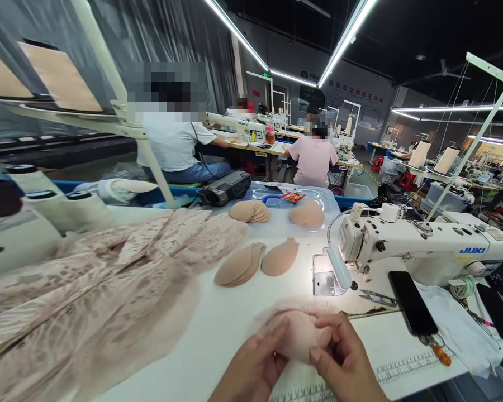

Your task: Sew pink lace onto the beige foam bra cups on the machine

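Near the front edge of the white table, my left hand (pixel 257 354) and my right hand (pixel 346 354) hold a pale pink bra cup (pixel 302 332) between them. Sheer fabric spreads from the cup's far edge, partly blurred. My left fingers lie along the cup's left side, with the thumb beneath. On the right, my thumb and fingers pinch its edge. Beyond my hands lie a fanned stack of beige bra cup pads (pixel 240 265) and a single-looking pad (pixel 280 257). The sewing machine (pixel 419 248) stands to the right, its lamp lighting the needle plate (pixel 323 283).
Beige lace fabric (pixel 151 290) covers the left side. Thread snips (pixel 379 297), a black phone (pixel 413 301) and a white cloth (pixel 459 329) lie at right. More pads (pixel 249 212) rest on a clear plastic lid (pixel 276 223). Co-workers sit ahead.
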{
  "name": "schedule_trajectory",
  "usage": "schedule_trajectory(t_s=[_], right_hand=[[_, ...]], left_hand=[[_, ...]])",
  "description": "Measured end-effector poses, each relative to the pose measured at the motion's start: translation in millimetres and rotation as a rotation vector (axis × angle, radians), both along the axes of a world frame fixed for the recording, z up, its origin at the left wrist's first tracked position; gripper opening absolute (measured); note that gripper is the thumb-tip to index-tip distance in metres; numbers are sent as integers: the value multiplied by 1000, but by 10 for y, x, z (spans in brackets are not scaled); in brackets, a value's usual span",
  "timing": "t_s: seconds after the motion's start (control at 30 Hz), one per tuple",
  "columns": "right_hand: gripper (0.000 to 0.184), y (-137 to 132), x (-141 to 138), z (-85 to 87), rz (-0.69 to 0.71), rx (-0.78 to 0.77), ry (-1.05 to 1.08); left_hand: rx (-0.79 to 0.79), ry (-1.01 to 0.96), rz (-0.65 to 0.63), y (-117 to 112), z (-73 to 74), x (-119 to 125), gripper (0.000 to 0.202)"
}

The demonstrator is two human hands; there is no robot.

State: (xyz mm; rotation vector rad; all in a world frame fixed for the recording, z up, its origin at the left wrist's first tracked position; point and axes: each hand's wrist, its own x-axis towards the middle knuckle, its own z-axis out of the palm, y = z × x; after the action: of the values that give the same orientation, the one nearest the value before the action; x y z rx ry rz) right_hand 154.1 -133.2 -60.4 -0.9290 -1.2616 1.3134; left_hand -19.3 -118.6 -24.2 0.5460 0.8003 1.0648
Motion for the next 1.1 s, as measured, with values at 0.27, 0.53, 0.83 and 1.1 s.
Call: schedule_trajectory(t_s=[0.27, 0.53, 0.83, 1.1], right_hand=[[68, 35, 140, 212, 51, -153, -1], [102, -16, 124, 103, -43, -217, 273], [105, 18, 44, -44, -136, -189, 346], [102, 27, 12, -82, -200, -157, 253]], left_hand=[[13, -44, -56, -100, 113, 69, 51], [8, -117, 47, -75, 159, 48, 45], [24, -96, 112, 3, 107, 171, 48], [34, -126, 61, 8, 228, 246, 39]])
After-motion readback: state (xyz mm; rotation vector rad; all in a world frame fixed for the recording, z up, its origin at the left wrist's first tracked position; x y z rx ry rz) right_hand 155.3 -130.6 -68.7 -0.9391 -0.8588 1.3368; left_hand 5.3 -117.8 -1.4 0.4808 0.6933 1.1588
